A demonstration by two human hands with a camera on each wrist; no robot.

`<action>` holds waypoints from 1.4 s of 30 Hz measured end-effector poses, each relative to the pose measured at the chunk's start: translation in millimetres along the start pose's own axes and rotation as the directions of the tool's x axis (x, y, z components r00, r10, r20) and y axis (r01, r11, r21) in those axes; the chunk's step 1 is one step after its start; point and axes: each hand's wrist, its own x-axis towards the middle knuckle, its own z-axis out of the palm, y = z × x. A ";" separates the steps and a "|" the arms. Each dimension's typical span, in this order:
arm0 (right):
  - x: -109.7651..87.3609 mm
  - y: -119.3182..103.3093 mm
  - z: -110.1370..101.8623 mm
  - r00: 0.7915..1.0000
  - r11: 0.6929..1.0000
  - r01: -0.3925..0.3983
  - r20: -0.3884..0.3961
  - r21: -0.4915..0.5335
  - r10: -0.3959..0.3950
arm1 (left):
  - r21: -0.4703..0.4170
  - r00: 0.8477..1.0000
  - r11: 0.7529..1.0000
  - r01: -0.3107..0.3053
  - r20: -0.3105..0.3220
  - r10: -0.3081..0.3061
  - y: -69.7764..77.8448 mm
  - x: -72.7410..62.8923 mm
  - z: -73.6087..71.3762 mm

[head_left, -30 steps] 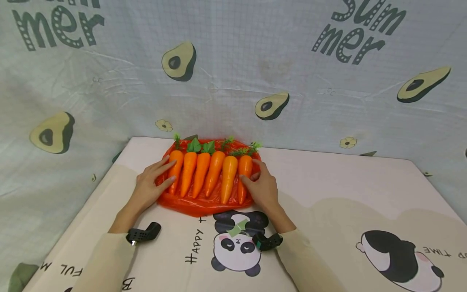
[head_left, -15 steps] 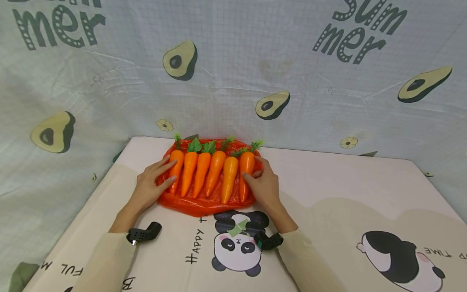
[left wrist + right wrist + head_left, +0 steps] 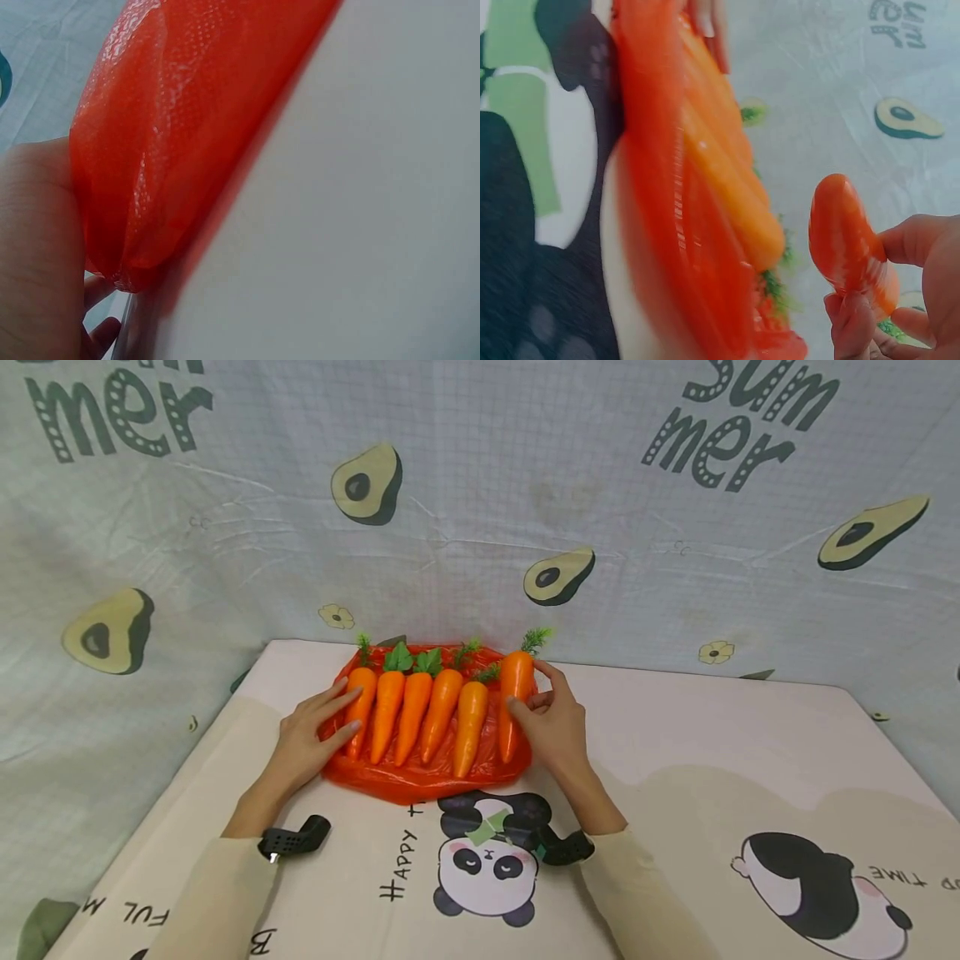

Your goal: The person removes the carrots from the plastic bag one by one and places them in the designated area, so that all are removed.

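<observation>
My right hand (image 3: pixel 553 723) pinches an orange carrot (image 3: pixel 516 702) with a green sprig, thumb on one side and fingers on the other. In the right wrist view this carrot (image 3: pixel 847 236) is held apart from the others, tip toward the camera. A red plastic bag (image 3: pixel 405 785) lies spread flat on the table, bearing several more carrots (image 3: pixel 442 714) in a row with green tops. My left hand (image 3: pixel 309 735) rests at the bag's left edge, its thumb and fingers touching the leftmost carrot (image 3: pixel 362 706). The left wrist view shows the bag's wrinkled side (image 3: pixel 172 135) beside that hand.
The pale table cover (image 3: pixel 697 727) carries printed pandas and lettering. Behind it hangs a light cloth (image 3: pixel 465 468) with avocado prints, close to the bag's far edge. Each wrist wears a black band (image 3: pixel 296 839).
My right hand has lifted the rightmost carrot off the row, moving it slightly right and up. The left hand and the remaining carrots have stayed in place.
</observation>
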 end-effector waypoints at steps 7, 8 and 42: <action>4.0 -0.9 -12.1 1.000 1.000 0.003 -0.006 -0.007 -0.003 | -0.003 1.000 1.000 -0.006 -0.001 0.006 0.1 -0.4 -0.8; 4.3 -0.7 -13.8 1.000 1.000 0.002 -0.005 -0.008 -0.002 | -0.004 1.000 1.000 -0.006 -0.001 0.006 -0.1 -0.6 -0.8; 19.7 39.8 -44.7 0.991 0.992 -0.121 0.055 -0.045 0.123 | -0.024 1.000 1.000 0.003 0.009 -0.003 1.2 -0.1 -1.5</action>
